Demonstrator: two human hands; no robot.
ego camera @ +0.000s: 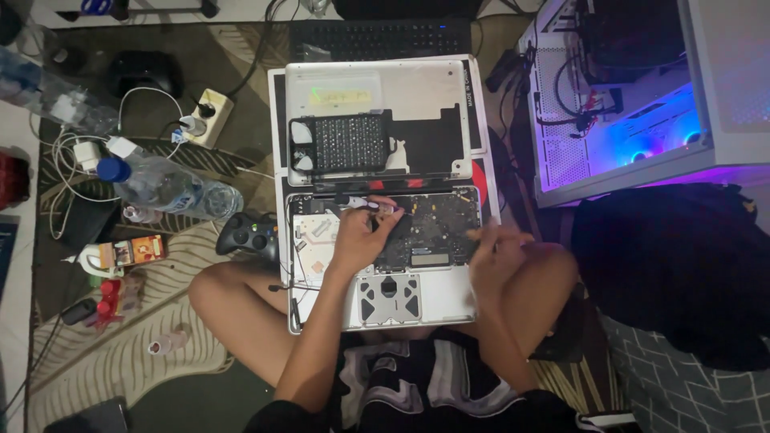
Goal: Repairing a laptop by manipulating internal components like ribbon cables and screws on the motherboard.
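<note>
Head view: a person sits cross-legged on the floor with an opened silver laptop base [385,289] lying across the lap, its underside up and the dark circuit board [437,228] exposed. The left hand [358,234] rests on the upper left part of that board, fingers [377,210] curled together around a small, pale tool or part; what exactly it is cannot be told. The right hand [496,255] hovers over the right edge of the base, beside the right knee, its fingers loosely bent and blurred, so whether they pinch anything cannot be told.

Just beyond the base lies the removed silver bottom cover [377,88], with a black perforated rectangular part [347,143] lying on it. A black keyboard [381,38] sits further away.

To the left, on the patterned rug [120,353], lie a black game controller [249,234], a clear plastic water bottle with a blue cap [164,186], a beige power strip with white plugs [204,116] and a tangle of white cables [76,160]. To the right stands a white computer case glowing blue and purple inside [642,120], with a dark bundle of cloth [674,265] near it.
</note>
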